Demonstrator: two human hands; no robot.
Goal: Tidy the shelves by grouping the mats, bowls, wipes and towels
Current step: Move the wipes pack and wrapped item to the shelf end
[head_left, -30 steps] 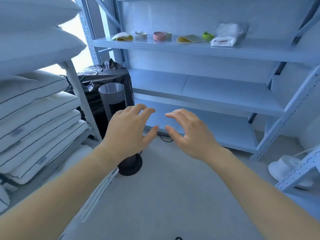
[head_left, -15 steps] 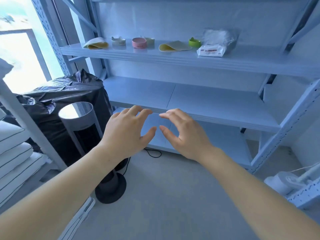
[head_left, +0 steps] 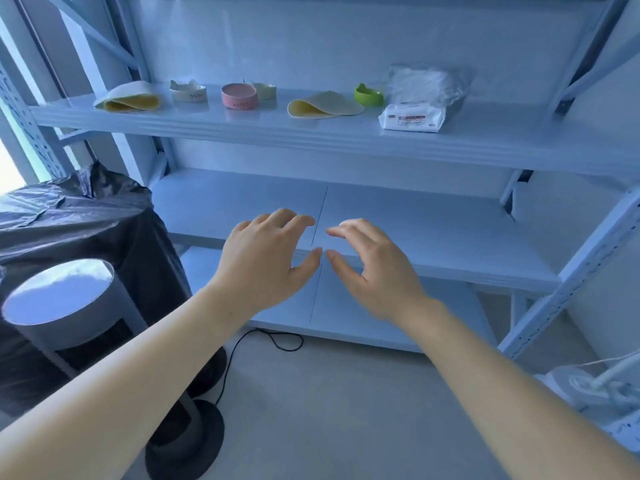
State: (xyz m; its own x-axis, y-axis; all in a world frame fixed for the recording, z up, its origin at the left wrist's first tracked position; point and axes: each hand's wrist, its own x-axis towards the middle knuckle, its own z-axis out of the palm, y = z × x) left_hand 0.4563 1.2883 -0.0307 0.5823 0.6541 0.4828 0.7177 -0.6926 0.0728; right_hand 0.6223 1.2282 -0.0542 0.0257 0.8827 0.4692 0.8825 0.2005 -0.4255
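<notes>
Both hands float side by side at the centre of the frame, in front of the bare middle shelf (head_left: 398,216). The left hand (head_left: 266,261) and the right hand (head_left: 374,268) are empty, fingers spread and slightly curled, thumbs nearly meeting.

All the task's things sit on the top shelf (head_left: 242,129) in the upper part of the frame. From left to right: a folded yellow mat (head_left: 130,97), a white bowl (head_left: 188,90), a pink bowl (head_left: 239,95) with a pale bowl (head_left: 265,90) just behind it, a 2nd folded mat (head_left: 323,105), a green bowl (head_left: 369,94), and a wipes pack (head_left: 412,118) touching a clear bag of towels (head_left: 427,83) behind it.

At lower left stands a grey fan (head_left: 65,306) beside a black bag (head_left: 79,216).
</notes>
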